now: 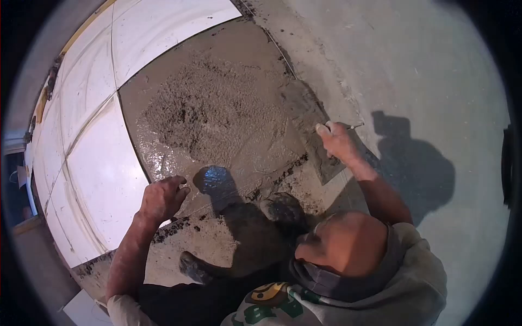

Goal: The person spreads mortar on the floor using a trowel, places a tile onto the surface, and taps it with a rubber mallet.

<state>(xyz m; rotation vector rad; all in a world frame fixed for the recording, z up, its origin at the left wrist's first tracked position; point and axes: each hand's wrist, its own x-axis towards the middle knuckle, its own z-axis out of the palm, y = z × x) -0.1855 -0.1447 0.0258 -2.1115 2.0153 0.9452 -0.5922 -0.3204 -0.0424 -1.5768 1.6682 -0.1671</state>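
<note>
My right hand is closed around the handle of a trowel at the right edge of a wet mortar bed. The flat grey blade is smeared with mortar and partly hidden below the hand. Over the lower left corner of the mortar, beside a large white tile, hovers my left hand. Its fingers are loosely bent, with the thumb apart from them, and nothing shows between them. The mortar is rough and lumpy in the middle, smoother and shiny toward the lower left.
More white tiles with grey smears border the mortar at the top and left. A thin string runs along its right side. Grey floor lies to the right. A person's head and a dark shoe show below.
</note>
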